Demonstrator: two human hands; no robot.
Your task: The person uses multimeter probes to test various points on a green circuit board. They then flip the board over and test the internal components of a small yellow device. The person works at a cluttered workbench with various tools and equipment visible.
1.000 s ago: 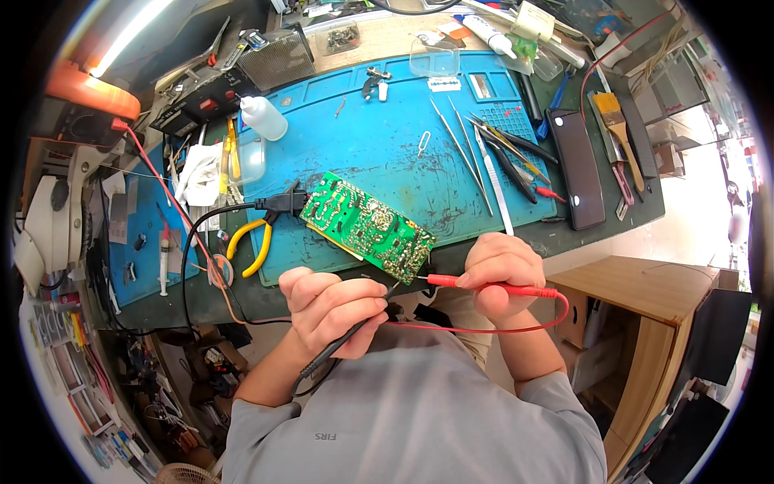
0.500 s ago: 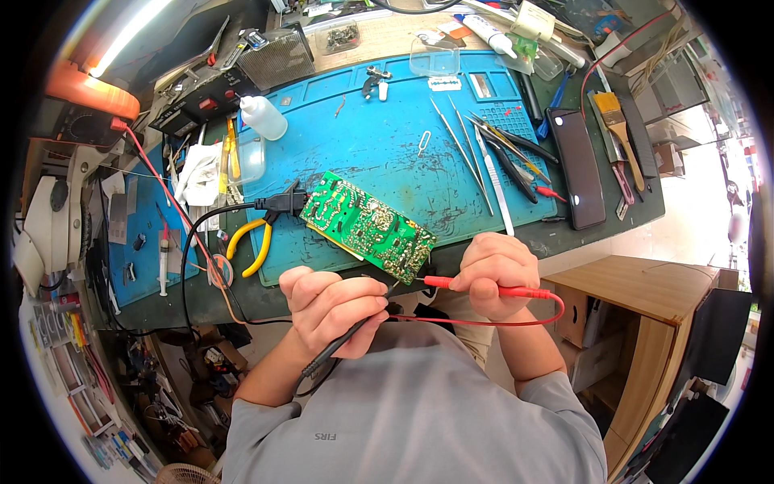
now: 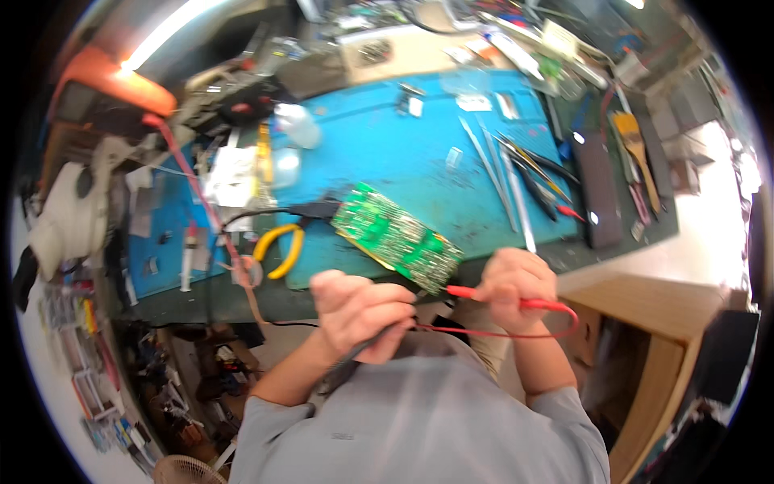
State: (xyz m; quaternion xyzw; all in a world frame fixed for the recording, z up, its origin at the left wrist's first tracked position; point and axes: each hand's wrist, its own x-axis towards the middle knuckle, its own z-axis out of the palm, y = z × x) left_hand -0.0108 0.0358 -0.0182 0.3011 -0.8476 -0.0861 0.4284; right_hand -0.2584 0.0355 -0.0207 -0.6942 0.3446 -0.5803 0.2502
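Note:
A green circuit board (image 3: 395,234) lies slanted at the near edge of the blue work mat (image 3: 379,129), solder side up. A black power plug (image 3: 317,210) is attached at its far left end. My left hand (image 3: 363,310) is closed on a black test probe (image 3: 367,345), its tip near the board's near corner. Closed on a red test probe (image 3: 538,304), my right hand (image 3: 516,289) holds that tip beside the same corner. Blur hides whether either tip touches the board. The red lead (image 3: 484,331) loops back beneath both hands.
Yellow-handled pliers (image 3: 282,250) lie left of the board. Tweezers (image 3: 489,173), dark-handled pliers (image 3: 532,181), a dark phone (image 3: 598,189) and a brush (image 3: 631,141) lie to the right. An orange meter (image 3: 117,81) stands at the far left, and a wooden cabinet (image 3: 645,302) at the right.
The whole view has shifted and blurred, with the bench and hands appearing farther right and slightly lower. Both hands still hold their probes at the board's near corner.

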